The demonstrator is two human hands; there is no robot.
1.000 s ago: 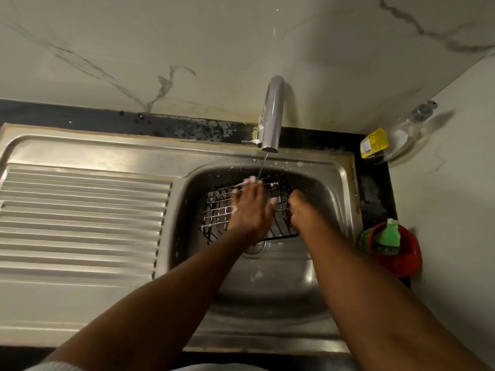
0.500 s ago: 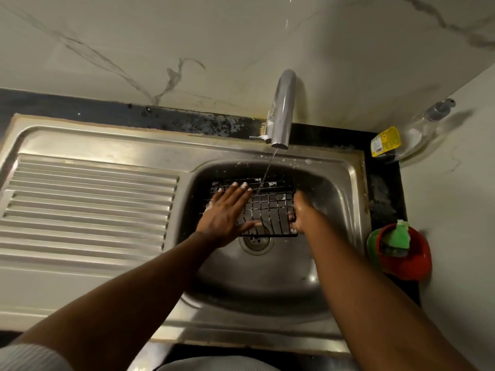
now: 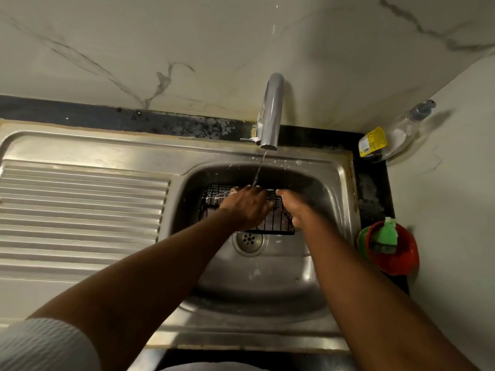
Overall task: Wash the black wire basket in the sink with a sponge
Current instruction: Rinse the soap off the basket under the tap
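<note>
The black wire basket (image 3: pixel 213 200) lies in the sink basin (image 3: pixel 270 274), under a thin stream of water from the tap (image 3: pixel 272 113). My left hand (image 3: pixel 247 206) lies flat across the basket's wires, its straight fingers reaching the back edge where the water lands. My right hand (image 3: pixel 293 208) grips the basket's right side with curled fingers. Both hands hide much of the basket. I see no sponge in either hand. A green sponge (image 3: pixel 387 231) sits in a red bowl (image 3: pixel 396 263) to the right of the sink.
The drain (image 3: pixel 249 240) shows just in front of the basket. A ribbed steel drainboard (image 3: pixel 80 207) fills the left. A clear pump bottle with a yellow label (image 3: pixel 393 136) stands in the back right corner. Marble walls close the back and right.
My left hand slid from the basket's left part to its back middle, under the water stream. My right hand has stayed on the basket's right side.
</note>
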